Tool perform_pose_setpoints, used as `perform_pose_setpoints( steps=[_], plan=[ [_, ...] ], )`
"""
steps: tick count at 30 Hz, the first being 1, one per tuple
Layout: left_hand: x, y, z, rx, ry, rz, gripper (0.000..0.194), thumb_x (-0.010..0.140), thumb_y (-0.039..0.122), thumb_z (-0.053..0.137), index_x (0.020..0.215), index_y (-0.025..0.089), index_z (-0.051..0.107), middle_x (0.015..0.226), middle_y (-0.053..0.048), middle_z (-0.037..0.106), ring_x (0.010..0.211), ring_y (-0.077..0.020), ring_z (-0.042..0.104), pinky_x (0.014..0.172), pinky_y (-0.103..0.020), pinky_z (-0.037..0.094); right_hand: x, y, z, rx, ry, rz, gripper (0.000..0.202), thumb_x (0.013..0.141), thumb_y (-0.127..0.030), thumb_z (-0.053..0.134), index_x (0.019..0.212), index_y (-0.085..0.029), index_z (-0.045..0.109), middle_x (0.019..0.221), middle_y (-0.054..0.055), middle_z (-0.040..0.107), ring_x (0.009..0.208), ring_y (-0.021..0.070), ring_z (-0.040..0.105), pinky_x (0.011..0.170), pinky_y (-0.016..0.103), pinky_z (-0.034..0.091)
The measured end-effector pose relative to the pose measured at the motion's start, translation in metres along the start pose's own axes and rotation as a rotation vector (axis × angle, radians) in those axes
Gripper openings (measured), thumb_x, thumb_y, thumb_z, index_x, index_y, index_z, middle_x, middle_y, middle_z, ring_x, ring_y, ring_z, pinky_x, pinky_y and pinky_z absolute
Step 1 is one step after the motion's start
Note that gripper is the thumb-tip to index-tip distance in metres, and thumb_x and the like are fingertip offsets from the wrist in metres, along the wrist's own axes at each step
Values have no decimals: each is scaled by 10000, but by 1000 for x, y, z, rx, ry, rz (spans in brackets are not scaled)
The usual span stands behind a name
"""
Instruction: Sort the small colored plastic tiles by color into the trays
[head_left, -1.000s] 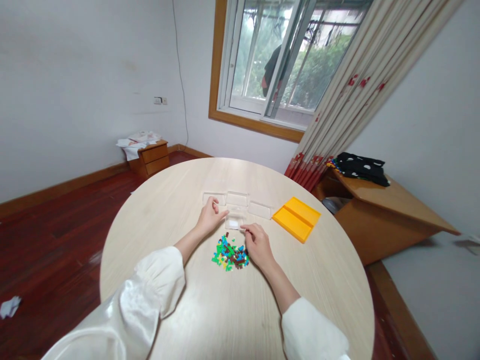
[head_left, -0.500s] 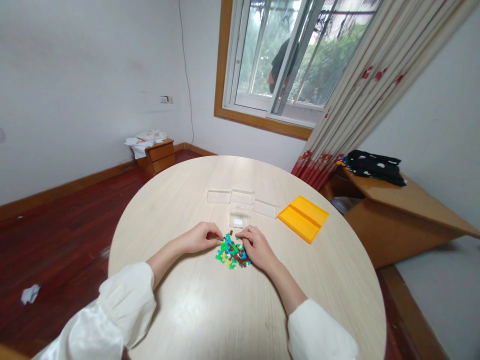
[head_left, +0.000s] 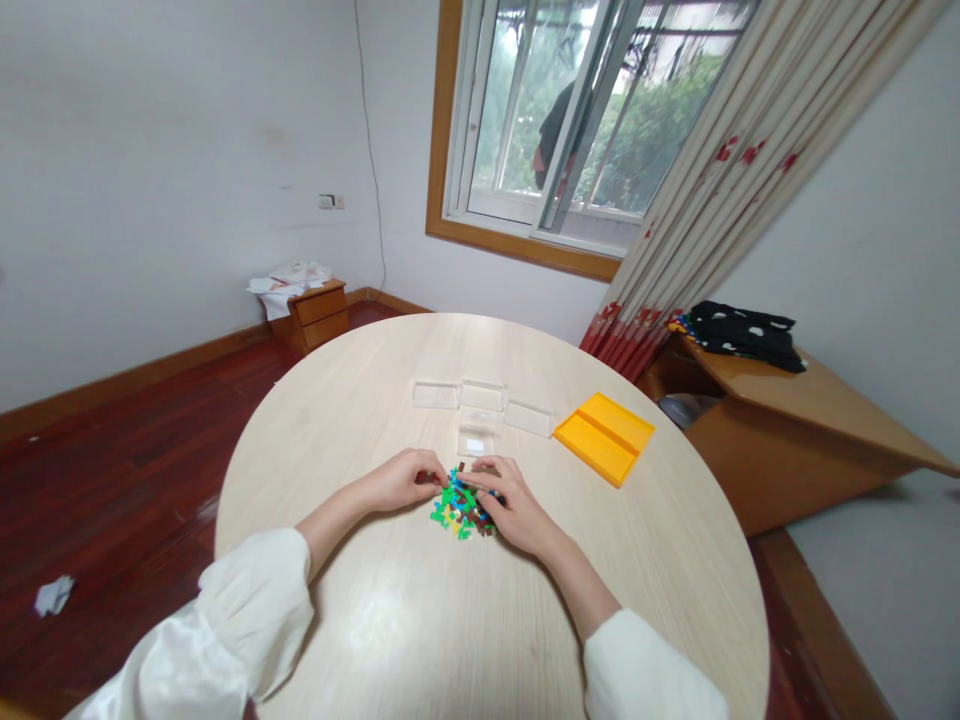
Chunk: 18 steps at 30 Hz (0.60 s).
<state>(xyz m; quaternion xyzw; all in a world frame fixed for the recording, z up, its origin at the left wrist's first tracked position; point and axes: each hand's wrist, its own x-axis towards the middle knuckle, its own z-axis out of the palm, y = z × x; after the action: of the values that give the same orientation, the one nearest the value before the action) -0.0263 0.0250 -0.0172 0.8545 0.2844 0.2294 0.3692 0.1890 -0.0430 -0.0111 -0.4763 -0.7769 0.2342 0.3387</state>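
Note:
A pile of small green, blue, brown and yellow pieces (head_left: 459, 515) lies on the round table (head_left: 420, 620). At the pile's left edge my left hand (head_left: 409, 480) is closed, thumb and forefinger pinched together; what they hold, if anything, is too small to name. My right hand (head_left: 514, 505) reaches over the right side of the pile with its fingers spread, hiding part of the pieces. Just beyond the pile stands a clear box (head_left: 475, 440) with a white patch in it.
Three more clear boxes (head_left: 436, 396) stand in a row behind. To the right lies an open orange tray (head_left: 606, 438). Past the table are a small drawer cabinet (head_left: 322, 315) at left and a tilted wooden desk (head_left: 772, 440) with dark cloth at right.
My right hand has shifted slightly to the left and further over the pile, its fingers now covering more pieces. My left hand has barely moved.

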Motion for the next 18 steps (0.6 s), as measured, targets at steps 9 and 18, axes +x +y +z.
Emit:
perform_pose_setpoints(
  steps=[9,18],
  plan=[
    [0,4,-1,-1,12,-53,107,727,130,569,770,132,667,702,-11,614,640,-109,531,610,-200,408,0,-5,-1,-37,-30,-3,345,798,-56,479,945,-269,707,1107,61,559,1106,211,457,992,453,352],
    [-1,-1,0,-16,29,2,146,761,115,565,832,140,690,763,-27,628,701,-116,560,659,-206,432,-2,-15,-1,-82,-99,-64,343,768,-57,499,952,-269,697,1238,55,507,1214,223,391,1033,481,299]
  ],
)
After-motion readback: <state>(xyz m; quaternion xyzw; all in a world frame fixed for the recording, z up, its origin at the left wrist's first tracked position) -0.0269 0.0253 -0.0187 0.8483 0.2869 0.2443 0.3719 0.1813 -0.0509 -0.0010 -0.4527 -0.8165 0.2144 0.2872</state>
